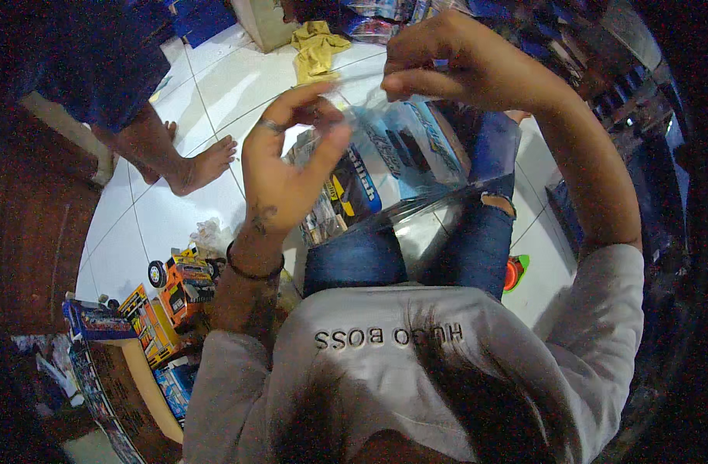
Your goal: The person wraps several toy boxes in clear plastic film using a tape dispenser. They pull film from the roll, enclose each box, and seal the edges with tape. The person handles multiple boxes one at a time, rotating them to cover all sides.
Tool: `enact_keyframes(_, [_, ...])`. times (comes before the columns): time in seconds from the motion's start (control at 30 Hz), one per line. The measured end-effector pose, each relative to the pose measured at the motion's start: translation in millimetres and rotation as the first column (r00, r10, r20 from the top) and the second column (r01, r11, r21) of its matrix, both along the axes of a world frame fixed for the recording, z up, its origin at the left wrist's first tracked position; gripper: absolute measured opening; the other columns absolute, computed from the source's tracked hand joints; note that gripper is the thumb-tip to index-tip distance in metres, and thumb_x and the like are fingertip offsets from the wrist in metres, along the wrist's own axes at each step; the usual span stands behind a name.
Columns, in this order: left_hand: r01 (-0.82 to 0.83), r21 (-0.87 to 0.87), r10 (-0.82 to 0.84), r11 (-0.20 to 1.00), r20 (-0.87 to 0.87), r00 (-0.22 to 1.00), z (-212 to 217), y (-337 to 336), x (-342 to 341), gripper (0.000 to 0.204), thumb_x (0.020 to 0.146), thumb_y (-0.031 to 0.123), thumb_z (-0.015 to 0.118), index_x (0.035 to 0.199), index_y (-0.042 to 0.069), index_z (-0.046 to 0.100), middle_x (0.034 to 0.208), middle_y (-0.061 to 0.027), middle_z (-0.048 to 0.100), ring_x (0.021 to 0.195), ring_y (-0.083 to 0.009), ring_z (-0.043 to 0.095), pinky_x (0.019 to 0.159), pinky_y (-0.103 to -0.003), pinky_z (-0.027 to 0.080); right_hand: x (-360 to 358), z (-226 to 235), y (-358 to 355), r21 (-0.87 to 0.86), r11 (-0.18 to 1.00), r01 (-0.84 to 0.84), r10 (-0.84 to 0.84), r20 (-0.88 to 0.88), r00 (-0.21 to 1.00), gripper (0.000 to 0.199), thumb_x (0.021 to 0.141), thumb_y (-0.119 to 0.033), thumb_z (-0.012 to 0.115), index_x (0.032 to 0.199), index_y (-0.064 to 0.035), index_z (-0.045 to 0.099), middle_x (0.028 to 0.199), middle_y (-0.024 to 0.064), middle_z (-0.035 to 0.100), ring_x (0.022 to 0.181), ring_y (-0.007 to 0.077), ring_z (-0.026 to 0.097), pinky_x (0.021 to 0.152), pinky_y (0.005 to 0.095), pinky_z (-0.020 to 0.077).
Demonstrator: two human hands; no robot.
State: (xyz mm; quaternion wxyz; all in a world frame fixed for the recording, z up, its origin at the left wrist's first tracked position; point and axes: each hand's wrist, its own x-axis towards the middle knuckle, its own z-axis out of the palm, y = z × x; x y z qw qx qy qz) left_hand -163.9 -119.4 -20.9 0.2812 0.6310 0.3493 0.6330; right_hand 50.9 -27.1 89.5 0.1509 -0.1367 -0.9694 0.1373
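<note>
My left hand (288, 166) is raised over my lap, fingers curled and a little smeared by motion. Higher up and to the right, my right hand (454, 69) is closed in a pinch. A thin strand of clear plastic stretches between the fingertips of both hands. Below them a clear plastic bag (454, 189) rests across my thighs, its glossy edge drooping toward me. Inside it show a light blue printed package (412, 143) and a dark one with yellow and blue print (354, 185). The exact grip of the left fingertips is blurred.
At the left stands another person's bare foot (195, 166). An orange toy truck (185, 288) sits near an open cardboard box (157, 394) beside me. A yellow cloth (315, 50) lies ahead on the tiles. An orange and green object (515, 273) is by my right leg.
</note>
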Motion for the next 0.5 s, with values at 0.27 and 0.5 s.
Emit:
enact_keyframes(0.27, [0.063, -0.104, -0.056, 0.993, 0.06, 0.997, 22, 6, 6, 0.022, 0.096, 0.018, 0.057, 0.094, -0.002, 0.066, 0.088, -0.0056, 0.068, 0.078, -0.0101, 0.06, 0.075, -0.025, 0.048, -21, 13, -23, -0.091, 0.962, 0.257, -0.264, -0.07, 0.962, 0.023, 0.089, -0.017, 0.066, 0.074, 0.0006, 0.062, 0.077, 0.0089, 0.063, 0.069, 0.0178, 0.059, 0.063, 0.0311, 0.0462])
enact_keyframes(0.5, [0.101, -0.157, -0.078, 0.982, 0.145, 0.986, 24, 10, 7, 0.014, 0.093, 0.013, 0.059, 0.093, -0.001, 0.062, 0.086, -0.005, 0.065, 0.081, -0.0116, 0.061, 0.077, -0.026, 0.048, -22, 43, -9, 0.106, 0.965, -0.239, 0.231, 0.081, 0.97, 0.026, 0.084, -0.02, 0.069, 0.106, -0.0081, 0.066, 0.098, 0.0086, 0.066, 0.089, 0.0248, 0.06, 0.077, 0.0387, 0.0462])
